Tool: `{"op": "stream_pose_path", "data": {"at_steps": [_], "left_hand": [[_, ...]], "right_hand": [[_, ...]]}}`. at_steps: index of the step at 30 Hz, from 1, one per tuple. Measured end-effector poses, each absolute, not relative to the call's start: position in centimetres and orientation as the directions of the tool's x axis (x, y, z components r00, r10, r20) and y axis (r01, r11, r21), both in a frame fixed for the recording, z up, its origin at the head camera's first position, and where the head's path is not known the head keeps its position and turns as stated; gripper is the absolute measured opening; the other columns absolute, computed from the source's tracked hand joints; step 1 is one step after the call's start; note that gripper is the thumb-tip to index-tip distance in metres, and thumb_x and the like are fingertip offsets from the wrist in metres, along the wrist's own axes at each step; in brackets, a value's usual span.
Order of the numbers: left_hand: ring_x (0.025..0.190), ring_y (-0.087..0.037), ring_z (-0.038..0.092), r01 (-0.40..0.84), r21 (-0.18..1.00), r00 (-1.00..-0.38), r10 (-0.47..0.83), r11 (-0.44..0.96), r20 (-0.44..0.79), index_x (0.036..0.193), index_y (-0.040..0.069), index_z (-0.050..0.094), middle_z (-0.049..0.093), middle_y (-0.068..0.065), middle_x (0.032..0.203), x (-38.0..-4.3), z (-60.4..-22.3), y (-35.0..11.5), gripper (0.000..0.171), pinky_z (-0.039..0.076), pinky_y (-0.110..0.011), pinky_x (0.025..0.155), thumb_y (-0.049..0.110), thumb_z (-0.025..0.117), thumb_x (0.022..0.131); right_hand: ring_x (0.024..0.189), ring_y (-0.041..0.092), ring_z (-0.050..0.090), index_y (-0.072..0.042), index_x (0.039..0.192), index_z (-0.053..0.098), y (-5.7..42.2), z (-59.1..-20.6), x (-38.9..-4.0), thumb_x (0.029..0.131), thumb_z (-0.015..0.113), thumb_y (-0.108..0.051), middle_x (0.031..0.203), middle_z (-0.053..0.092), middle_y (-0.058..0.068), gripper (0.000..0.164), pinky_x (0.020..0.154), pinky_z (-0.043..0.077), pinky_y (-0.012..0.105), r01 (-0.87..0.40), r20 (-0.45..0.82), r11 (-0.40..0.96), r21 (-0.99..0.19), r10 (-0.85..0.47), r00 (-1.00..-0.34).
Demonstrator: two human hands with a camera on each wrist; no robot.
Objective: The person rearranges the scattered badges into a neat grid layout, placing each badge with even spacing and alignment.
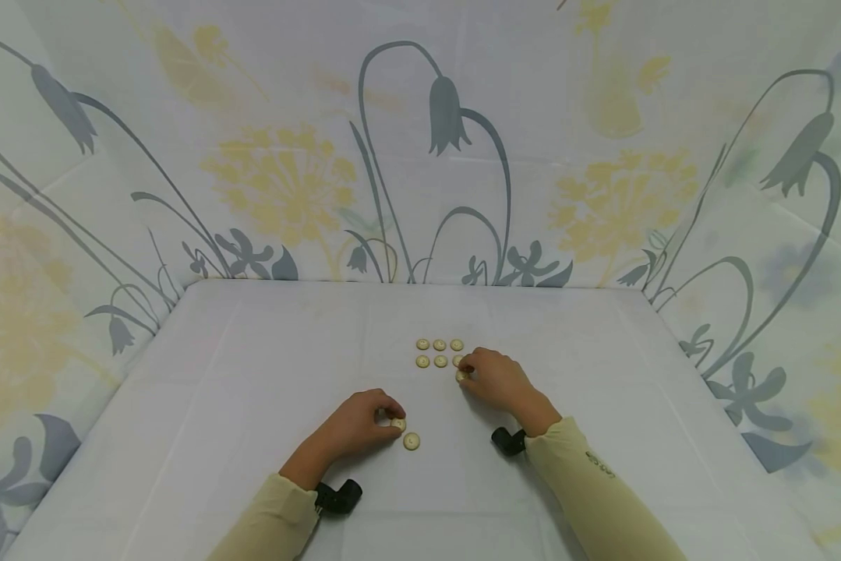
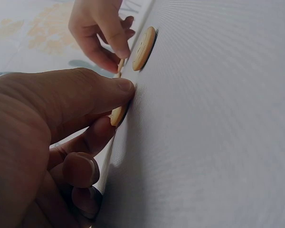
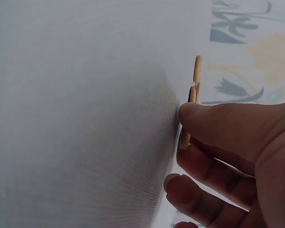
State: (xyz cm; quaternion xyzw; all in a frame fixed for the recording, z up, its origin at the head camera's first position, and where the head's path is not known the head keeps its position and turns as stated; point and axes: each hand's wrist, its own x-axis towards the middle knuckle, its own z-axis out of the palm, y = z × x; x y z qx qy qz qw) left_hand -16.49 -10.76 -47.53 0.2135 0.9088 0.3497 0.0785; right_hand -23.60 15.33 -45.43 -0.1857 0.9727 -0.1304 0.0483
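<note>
Two rows of round, pale wooden buttons [image 1: 440, 361] lie flat on the white cloth, the near row's right end partly hidden by fingers. Just below that end, my right hand [image 1: 500, 379] pinches one button [image 3: 185, 138] by its edges between thumb and finger, close to the cloth. Nearer the front and to the left, my left hand [image 1: 360, 421] holds another button [image 2: 118, 115] between thumb and index finger, low over the surface. Beside those fingers a loose button [image 1: 411, 441] rests flat, apart from the rows.
White cloth [image 1: 266, 374] covers the tabletop. A flower-printed curtain [image 1: 420, 195] rises along its back and both sides. Black wrist cameras [image 1: 339, 497] are strapped at both wrists, below beige sleeves [image 1: 595, 491].
</note>
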Motion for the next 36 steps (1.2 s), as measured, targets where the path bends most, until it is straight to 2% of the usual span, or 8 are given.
{"op": "stream_pose_path", "data": {"at_steps": [15,28,36], "left_hand": [[0.094,-0.012,0.059,0.320,0.669,-0.900,0.435,0.671,-0.006,0.100,0.017,0.072,0.065,0.008,0.095,-16.52,-47.43,-10.64,0.016,0.048,-0.037,0.085,0.022,0.074,0.085],[0.095,-0.013,0.059,0.310,0.666,-0.904,0.428,0.678,-0.016,0.100,0.016,0.072,0.065,0.007,0.096,-16.51,-47.24,-10.58,0.017,0.048,-0.038,0.087,0.022,0.074,0.084],[0.095,-0.014,0.059,0.303,0.672,-0.904,0.428,0.676,-0.022,0.100,0.015,0.072,0.065,0.006,0.097,-16.36,-47.08,-10.58,0.017,0.048,-0.039,0.087,0.021,0.074,0.084]], "right_hand": [[0.095,0.019,0.064,-0.014,0.106,0.072,15.29,-44.98,-23.61,0.087,0.071,-0.024,0.100,0.067,-0.002,0.022,0.083,0.052,0.040,-0.342,-0.063,0.896,-0.284,-0.373,-0.925],[0.092,0.018,0.063,-0.015,0.107,0.072,15.47,-44.99,-23.49,0.086,0.072,-0.027,0.100,0.067,-0.003,0.024,0.079,0.052,0.039,-0.341,-0.062,0.901,-0.267,-0.369,-0.927],[0.093,0.019,0.064,-0.016,0.110,0.071,15.43,-44.62,-22.70,0.088,0.070,-0.027,0.103,0.067,-0.002,0.025,0.077,0.052,0.039,-0.374,-0.019,0.887,-0.272,-0.394,-0.919]]}}
